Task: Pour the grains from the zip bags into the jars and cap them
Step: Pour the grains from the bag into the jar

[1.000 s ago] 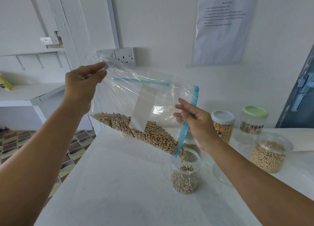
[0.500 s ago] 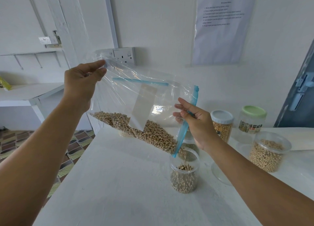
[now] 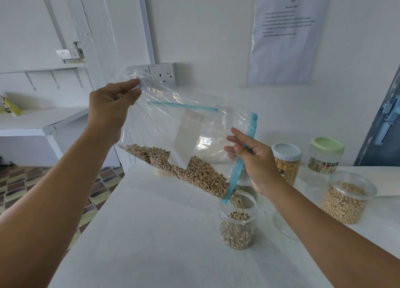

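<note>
A clear zip bag (image 3: 164, 123) with a blue zip strip hangs tilted over the white table (image 3: 151, 233). My left hand (image 3: 112, 108) pinches its raised bottom corner. My right hand (image 3: 253, 158) grips the blue zip edge at the bag's mouth. Speckled beans (image 3: 194, 175) lie along the lower side and fall from the mouth into an open clear jar (image 3: 237, 225), which holds beans in its lower half. A white label sits on the bag's side.
To the right stand an open jar of beans (image 3: 346, 196), a jar with a grey-white lid (image 3: 286, 160) holding yellow grain, and a green-lidded jar (image 3: 325, 155). A clear lid (image 3: 285, 225) lies on the table behind my right forearm. A wall socket (image 3: 162, 73) is behind the bag.
Beans keep sliding toward the bag's mouth and dropping into the jar. Both hands hold about the same places on the bag.
</note>
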Demonstrator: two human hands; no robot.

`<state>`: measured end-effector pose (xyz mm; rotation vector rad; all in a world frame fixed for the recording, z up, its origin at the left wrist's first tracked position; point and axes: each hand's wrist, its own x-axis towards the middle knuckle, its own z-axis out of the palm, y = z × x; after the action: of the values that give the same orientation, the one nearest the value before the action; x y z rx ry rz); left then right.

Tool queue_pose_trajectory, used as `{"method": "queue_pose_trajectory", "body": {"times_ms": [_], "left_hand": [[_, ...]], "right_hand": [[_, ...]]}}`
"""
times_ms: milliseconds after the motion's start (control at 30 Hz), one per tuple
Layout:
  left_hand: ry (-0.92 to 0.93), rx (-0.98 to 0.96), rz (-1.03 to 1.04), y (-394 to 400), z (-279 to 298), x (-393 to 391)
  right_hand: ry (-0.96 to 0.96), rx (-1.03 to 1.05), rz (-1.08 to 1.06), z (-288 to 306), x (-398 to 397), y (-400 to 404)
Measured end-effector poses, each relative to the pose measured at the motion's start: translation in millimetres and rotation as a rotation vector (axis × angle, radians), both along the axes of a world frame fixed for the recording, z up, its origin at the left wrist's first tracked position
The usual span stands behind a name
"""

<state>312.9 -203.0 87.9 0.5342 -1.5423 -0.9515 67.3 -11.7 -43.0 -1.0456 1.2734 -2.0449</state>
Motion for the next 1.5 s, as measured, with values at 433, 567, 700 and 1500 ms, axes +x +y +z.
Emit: {"method": "queue_pose_trajectory", "body": {"times_ms": [433,567,700,1500], "left_hand": [[-0.006,-0.030,0.008,-1.2,4.9,1.0],[-0.003,-0.033,0.016,-1.3,7.8,-0.6],[-0.005,-0.021,0.009,-1.9,5.0,-1.4],[-0.013,-0.023,-0.007,-1.6,5.1,-6.5]], "right_hand": [[-0.006,-0.018,-0.010,3.8,-0.3,-1.5],[-0.016,-0.027,-0.002,4.8,-0.6,-1.1],[-0.018,-0.018,0.001,1.5,-1.0,-0.7],[-0.017,-0.013,-0.012,0.1,-3.2,2.9]]}}
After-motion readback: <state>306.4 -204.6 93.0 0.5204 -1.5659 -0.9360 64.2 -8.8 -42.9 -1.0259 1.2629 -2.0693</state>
